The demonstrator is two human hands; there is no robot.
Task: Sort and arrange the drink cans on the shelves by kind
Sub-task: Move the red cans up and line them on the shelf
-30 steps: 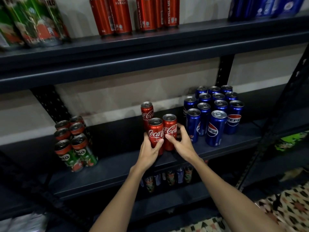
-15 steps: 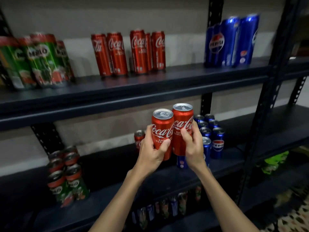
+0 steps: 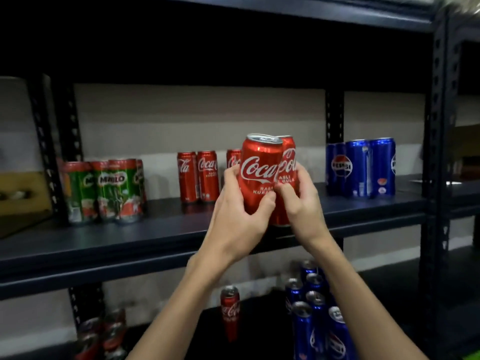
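While both upright red Coca-Cola cans (image 3: 261, 175) touch each other above the dark shelf (image 3: 155, 229), the left hand (image 3: 240, 216) and right hand (image 3: 302, 203) curl their fingers around one each.

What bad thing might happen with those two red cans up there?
1. Each hand holds one Coke can, left hand and right hand, and the held cans press together in the air. One might slip and fall onto the Pepsi cans on the lower shelf.
2. Set down carelessly, they might knock over the Coke row standing just behind.
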